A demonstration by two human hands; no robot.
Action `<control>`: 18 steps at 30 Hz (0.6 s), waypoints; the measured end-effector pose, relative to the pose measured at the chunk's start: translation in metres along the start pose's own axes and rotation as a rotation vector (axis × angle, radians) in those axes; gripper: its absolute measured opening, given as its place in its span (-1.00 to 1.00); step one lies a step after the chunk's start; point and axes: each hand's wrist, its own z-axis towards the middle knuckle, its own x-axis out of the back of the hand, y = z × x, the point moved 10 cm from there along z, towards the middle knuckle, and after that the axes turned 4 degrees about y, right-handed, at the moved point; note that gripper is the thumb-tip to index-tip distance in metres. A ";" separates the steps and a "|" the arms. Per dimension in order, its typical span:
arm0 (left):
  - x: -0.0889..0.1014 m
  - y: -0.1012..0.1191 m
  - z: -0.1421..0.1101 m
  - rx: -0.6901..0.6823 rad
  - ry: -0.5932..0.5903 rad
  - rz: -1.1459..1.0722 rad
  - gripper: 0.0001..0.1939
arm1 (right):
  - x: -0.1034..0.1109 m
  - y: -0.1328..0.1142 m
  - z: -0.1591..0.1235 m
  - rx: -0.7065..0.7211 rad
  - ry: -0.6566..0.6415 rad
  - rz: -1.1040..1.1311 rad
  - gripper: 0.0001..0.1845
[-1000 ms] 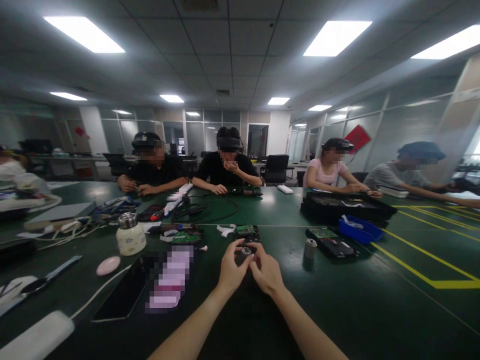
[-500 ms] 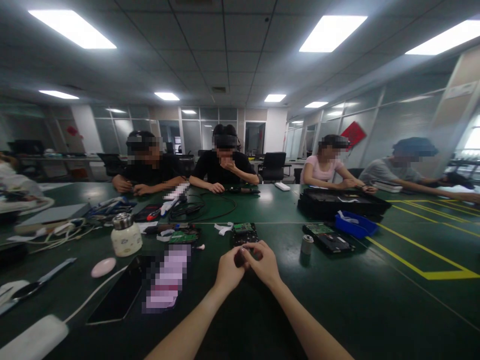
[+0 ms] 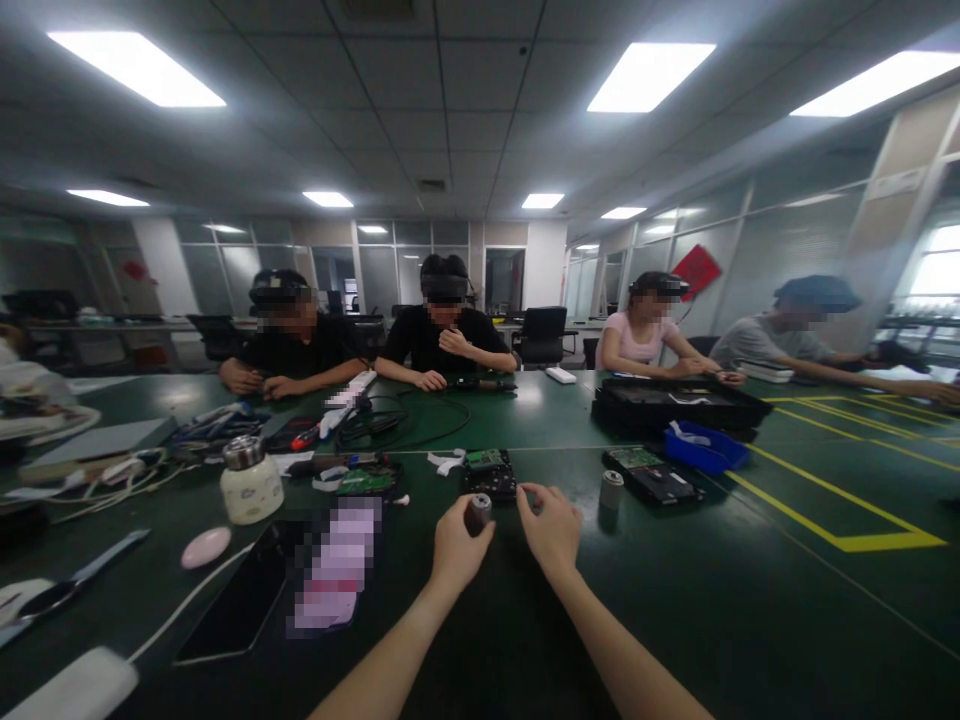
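Observation:
My left hand (image 3: pixel 459 545) is closed around a small metal cylinder (image 3: pixel 481 506), holding it upright with its silvery round top showing. Just to the right, my right hand (image 3: pixel 553 530) is apart from the cylinder, its thumb and fingers separated and nothing seen between them. Directly beyond both hands lies a black device with a green circuit board (image 3: pixel 489 470). A second, similar metal cylinder (image 3: pixel 611 489) stands upright on the table to the right. Beside that one is another black device with a green board (image 3: pixel 667 480).
A blue tray (image 3: pixel 705 450) and a large black case (image 3: pixel 675 405) sit to the right. On the left are a cream bottle (image 3: pixel 252 490), a pink oval object (image 3: pixel 206 548), a phone (image 3: pixel 232 600), cables and a white power bank (image 3: pixel 75 685). Several people sit opposite.
My right hand has come off the cylinder and moved right, fingers parting. The left hand keeps hold of it, now upright with its top in sight. The view has shifted slightly.

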 end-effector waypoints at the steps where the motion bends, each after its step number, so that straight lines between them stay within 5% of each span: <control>1: 0.001 -0.002 0.000 0.007 0.006 0.011 -0.71 | 0.002 0.005 0.000 -0.022 0.007 -0.045 -0.60; 18: -0.013 -0.014 0.004 -0.037 -0.117 0.219 -0.66 | -0.005 0.032 -0.007 -0.197 0.012 -0.137 -0.83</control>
